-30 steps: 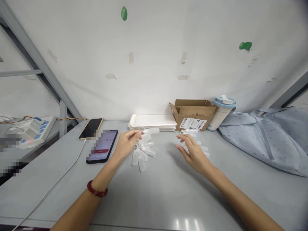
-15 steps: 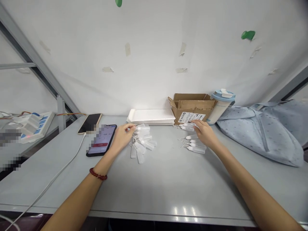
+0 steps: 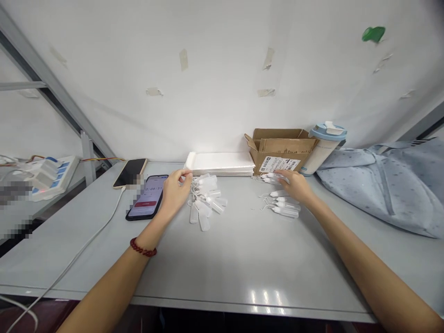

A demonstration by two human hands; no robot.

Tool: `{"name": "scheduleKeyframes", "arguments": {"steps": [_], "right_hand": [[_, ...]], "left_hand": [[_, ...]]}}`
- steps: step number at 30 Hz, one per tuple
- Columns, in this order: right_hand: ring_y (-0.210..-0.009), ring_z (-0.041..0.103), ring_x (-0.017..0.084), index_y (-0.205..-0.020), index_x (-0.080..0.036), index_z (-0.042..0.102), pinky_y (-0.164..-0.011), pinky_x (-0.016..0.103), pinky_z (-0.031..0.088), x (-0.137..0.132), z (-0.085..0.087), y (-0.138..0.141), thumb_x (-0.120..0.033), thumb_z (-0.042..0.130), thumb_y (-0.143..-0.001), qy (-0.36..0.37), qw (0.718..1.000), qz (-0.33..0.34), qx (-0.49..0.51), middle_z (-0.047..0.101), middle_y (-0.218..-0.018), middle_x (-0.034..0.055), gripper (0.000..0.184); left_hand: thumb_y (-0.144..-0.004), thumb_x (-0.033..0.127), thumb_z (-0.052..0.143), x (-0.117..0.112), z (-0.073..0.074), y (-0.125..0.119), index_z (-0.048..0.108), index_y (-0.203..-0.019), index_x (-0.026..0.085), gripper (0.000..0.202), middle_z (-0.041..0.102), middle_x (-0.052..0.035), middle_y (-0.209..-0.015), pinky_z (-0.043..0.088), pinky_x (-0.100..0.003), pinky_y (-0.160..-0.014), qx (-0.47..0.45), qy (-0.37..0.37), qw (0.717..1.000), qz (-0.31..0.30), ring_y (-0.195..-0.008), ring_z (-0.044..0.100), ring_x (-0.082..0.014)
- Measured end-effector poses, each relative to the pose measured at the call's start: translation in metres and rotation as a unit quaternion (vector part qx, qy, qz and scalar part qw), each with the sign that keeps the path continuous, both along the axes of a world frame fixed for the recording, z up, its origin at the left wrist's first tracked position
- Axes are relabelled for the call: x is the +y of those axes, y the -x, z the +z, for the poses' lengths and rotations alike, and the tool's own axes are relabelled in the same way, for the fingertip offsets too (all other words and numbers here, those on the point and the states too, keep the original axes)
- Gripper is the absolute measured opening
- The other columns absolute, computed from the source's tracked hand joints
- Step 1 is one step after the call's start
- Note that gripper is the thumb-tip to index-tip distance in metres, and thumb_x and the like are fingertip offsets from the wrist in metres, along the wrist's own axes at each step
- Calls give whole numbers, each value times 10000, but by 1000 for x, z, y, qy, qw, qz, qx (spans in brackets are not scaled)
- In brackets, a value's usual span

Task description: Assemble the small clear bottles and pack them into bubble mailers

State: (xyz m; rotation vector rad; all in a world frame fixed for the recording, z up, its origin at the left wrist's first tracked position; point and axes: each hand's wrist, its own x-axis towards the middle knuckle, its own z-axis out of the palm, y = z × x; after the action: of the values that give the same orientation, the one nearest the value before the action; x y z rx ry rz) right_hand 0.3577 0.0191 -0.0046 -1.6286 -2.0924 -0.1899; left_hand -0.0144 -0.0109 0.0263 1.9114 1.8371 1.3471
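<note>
My left hand [image 3: 176, 188] is at the upper left of a loose pile of small translucent plastic tubes [image 3: 204, 223] with thin looped strings. Its thumb and forefinger are pinched together, and whatever is between them is too small to make out. On the right, my right hand [image 3: 294, 184] has its thumb and fingers closed over the end of a small translucent tube [image 3: 268, 175] in front of the carton. Below that hand, several similar tubes [image 3: 286, 212] lie in a rough column, their white tips and strings toward the left.
Behind the piles are a stack of white envelopes or sheets [image 3: 222, 162], an open cardboard box [image 3: 282, 159] and a blue-lidded cup [image 3: 322, 150]. A blue fabric bag [image 3: 378, 194] lies right. Two phones [image 3: 147, 196], a charging cable [image 3: 86, 249] and a power strip [image 3: 65, 178] are left.
My left hand has lifted slightly up and away from the strings of the left pile. My right hand stays at the upper right tubes. The camera view has shifted a little.
</note>
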Motion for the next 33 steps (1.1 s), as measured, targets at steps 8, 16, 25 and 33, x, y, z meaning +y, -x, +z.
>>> {"name": "scheduleKeyframes", "arguments": {"steps": [8, 16, 25, 33], "right_hand": [[-933, 612, 288, -1015, -136, 641, -789, 410, 475, -6, 9, 8, -191, 454, -834, -46, 998, -8, 30, 682, -974, 125, 267], [-914, 623, 230, -1009, -178, 616, -769, 355, 494, -43, 31, 53, -271, 480, -867, -87, 988, 68, 112, 687, -975, 80, 218], [-830, 604, 181, -1055, -209, 577, -634, 283, 498, -94, 50, 98, -262, 475, -896, -56, 965, 171, 191, 657, -935, 54, 196], [-821, 604, 179, -1056, -213, 562, -678, 301, 491, -99, 51, 104, -208, 463, -903, -81, 959, 211, 169, 651, -899, 56, 183]], "left_hand": [[-796, 301, 479, -3, 0, -2, 660, -918, 140, 270, 657, -41, -843, 415, -258, -630, -7, -12, 1000, 2, -700, 542, -151], [-835, 245, 476, -28, 8, -29, 635, -954, 162, 215, 627, -38, -845, 407, -245, -600, 20, -56, 993, -103, -739, 526, -149], [-872, 257, 477, -49, 10, -49, 619, -1023, 168, 226, 625, -46, -853, 396, -249, -579, 41, -16, 965, -259, -772, 523, -156], [-851, 306, 510, -53, 20, -53, 648, -824, 169, 196, 627, -16, -777, 369, -231, -552, -96, 104, 948, -287, -641, 501, -112]]}}
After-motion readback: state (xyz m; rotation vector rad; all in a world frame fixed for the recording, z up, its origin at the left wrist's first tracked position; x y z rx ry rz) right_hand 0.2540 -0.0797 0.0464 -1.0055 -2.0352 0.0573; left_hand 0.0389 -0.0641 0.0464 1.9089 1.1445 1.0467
